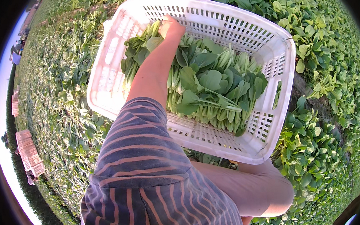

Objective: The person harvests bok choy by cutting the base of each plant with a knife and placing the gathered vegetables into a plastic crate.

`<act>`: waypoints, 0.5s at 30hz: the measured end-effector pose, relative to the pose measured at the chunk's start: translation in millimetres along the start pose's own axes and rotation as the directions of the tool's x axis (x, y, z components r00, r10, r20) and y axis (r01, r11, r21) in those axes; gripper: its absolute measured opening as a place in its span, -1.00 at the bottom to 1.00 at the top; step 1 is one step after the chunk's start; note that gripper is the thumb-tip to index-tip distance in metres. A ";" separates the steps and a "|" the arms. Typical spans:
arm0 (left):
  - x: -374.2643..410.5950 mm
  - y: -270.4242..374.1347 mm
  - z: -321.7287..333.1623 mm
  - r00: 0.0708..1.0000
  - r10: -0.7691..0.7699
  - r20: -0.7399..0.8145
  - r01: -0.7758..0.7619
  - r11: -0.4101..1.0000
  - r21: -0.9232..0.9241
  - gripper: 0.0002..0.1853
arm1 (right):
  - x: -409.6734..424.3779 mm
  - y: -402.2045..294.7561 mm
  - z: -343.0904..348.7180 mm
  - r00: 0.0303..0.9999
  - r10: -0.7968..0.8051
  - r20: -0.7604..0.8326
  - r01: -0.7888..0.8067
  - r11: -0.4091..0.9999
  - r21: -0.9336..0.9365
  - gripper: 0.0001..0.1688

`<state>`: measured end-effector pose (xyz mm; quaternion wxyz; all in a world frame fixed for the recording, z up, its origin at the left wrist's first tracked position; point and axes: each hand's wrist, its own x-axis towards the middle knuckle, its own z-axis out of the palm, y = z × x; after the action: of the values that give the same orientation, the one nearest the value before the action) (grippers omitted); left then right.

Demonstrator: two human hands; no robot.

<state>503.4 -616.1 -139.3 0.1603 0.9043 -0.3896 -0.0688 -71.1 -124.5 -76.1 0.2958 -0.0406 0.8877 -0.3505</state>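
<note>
My left hand (173, 27) reaches inside a white plastic crate (221, 149), near its far wall. Its fingers are curled against the pale stems of a bok choy bunch (154, 27) at the left end of the load. The fingertips are partly hidden. Beside the forearm lie packed bok choy (218, 116), with pale stem bases along the near and far sides. Broad dark leaves (211, 80) cover the middle of the stack, and one loose leafy stalk rests across them. My right hand is out of view.
Leafy green plants (310, 151) grow close around the crate. My bent leg (243, 187) lies against its near right corner. Pale stacked crates (30, 153) stand far off at the left, by a dark hedge. Bare soil (303, 89) shows right of the crate.
</note>
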 end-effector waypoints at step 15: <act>-2.6 -24.1 2.0 0.977 0.195 -0.086 -0.201 0.978 -0.054 -0.35 | 4.5 2.7 17.3 1.000 0.022 0.009 -0.022 1.000 -0.021 -0.75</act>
<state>517.5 -599.2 -149.5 0.2102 0.8576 -0.4686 -0.0282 -64.9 -134.1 -90.2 0.3032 -0.0357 0.8904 -0.3377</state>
